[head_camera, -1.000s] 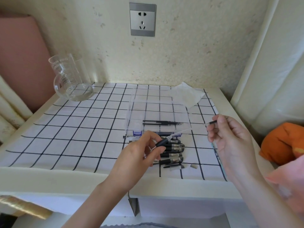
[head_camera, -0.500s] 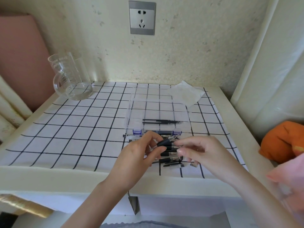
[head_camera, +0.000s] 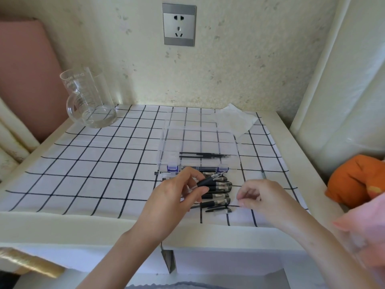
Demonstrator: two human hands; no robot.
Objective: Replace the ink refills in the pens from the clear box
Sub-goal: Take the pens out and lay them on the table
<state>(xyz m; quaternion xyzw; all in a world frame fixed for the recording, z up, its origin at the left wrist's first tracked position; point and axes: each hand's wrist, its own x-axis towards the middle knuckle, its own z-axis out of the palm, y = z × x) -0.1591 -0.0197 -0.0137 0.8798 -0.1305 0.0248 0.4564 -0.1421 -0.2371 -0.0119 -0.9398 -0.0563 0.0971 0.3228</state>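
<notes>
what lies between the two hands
A row of black pens lies on the checked cloth between the left hand and the right hand, seen in the head view.

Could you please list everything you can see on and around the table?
Socket: one, grey, wall.
Jug: one, clear glass, cloth's far-left corner.
Cloth: one, white with black grid, on table.
Box: one, clear, mid-cloth.
Refills: about three, black, inside box.
Pens: several, black, rowed before box.
Tissue: one, white, behind box.
Bundle: one, orange, right of table.
Left hand: holds one black pen.
Right hand: fingers curled beside pens; contents unclear.
</notes>
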